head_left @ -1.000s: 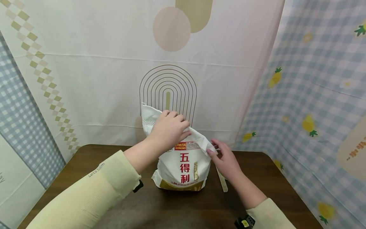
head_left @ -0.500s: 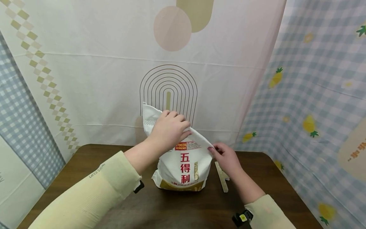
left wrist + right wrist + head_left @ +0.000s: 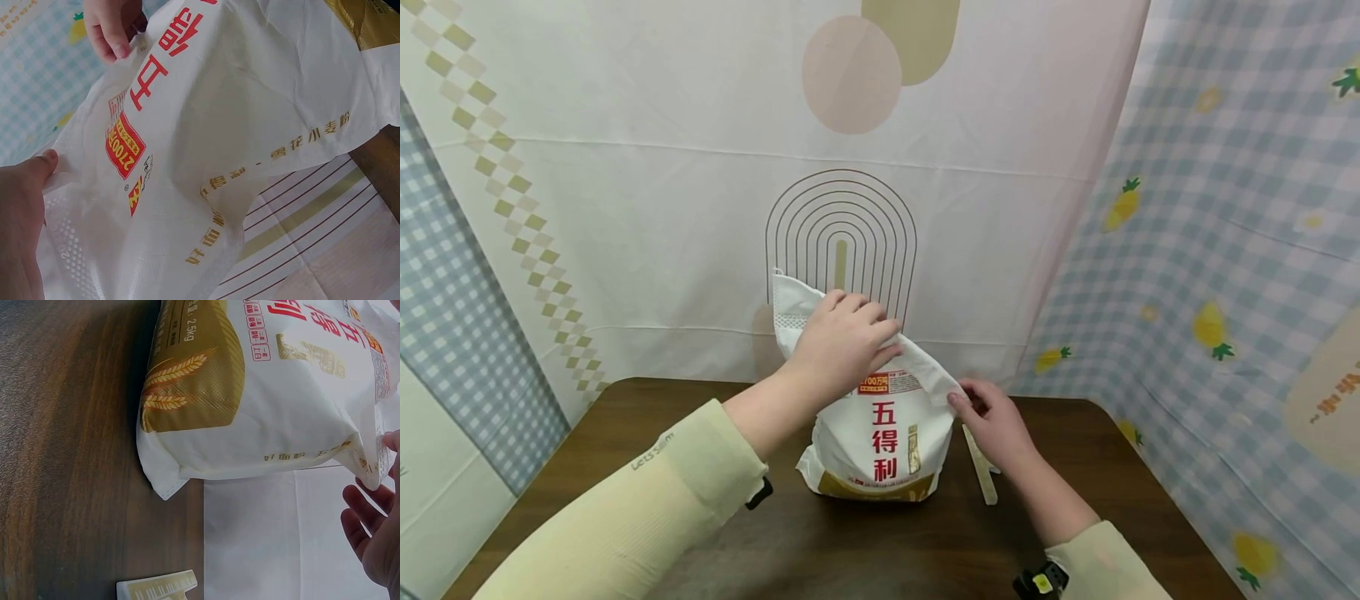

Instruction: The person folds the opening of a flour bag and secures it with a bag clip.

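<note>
A white flour bag (image 3: 850, 433) with red lettering and a gold base stands upright on the table, its top slanting down to the right. My left hand (image 3: 847, 337) grips the top edge near the middle, thumb in front and fingers over the back; a loose corner sticks up to its left. At the lower right end of that edge, my right hand (image 3: 996, 421) pinches the corner between thumb and fingers. In the right wrist view, the other fingers of the right hand (image 3: 378, 550) spread below the corner. The bag's opening is hidden.
A flat beige strip with white markings (image 3: 156, 586) lies on the dark wooden table (image 3: 700, 550), right of the bag and beneath the right forearm. A patterned white cloth (image 3: 662, 250) hangs behind the table, and a blue checked cloth (image 3: 1187, 400) hangs at right.
My right hand first smoothed the folded right corner outward and up, and now turns a strip of the edge toward the front again. My left hand stays in place on the top edge.
</note>
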